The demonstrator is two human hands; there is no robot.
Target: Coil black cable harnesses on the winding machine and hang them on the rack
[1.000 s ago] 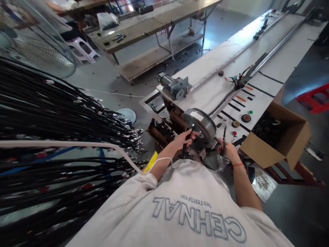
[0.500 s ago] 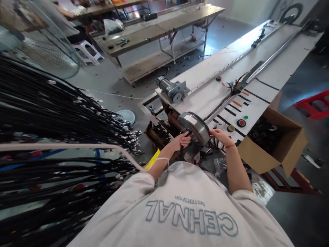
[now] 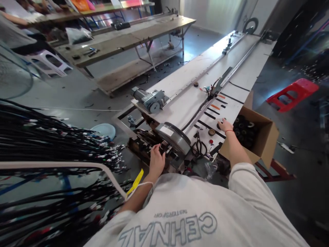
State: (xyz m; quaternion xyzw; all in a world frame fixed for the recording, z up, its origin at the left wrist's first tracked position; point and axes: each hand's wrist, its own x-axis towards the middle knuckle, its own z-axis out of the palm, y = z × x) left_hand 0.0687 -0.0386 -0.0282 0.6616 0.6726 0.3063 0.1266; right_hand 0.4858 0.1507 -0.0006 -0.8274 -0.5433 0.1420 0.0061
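My left hand [image 3: 157, 160] is beside the near left side of a grey, wheel-shaped drum [image 3: 177, 137] with a white label. Its fingers are loosely bent and apart, and I see nothing in them. Out over the white table, my right hand [image 3: 226, 126] has its fingers on a dark roll of tape [image 3: 219, 125], which they partly hide. A tan-centred roll of tape [image 3: 211, 132] lies just left of that hand. Black-handled scissors [image 3: 199, 146] rest near the table's front corner, by the drum.
The long white table [image 3: 177, 84] carries a motor [image 3: 149, 99] and a metal rail. An open cardboard box [image 3: 264, 137] of black rolls stands at right, with a red stool [image 3: 293, 95] beyond. Bundled black cables [image 3: 51, 137] hang at left. A person sits at the far left.
My right hand has left the drum and moved right to the dark tape roll. My left hand has drawn away from the drum's front and its fingers have loosened. The view has turned right.
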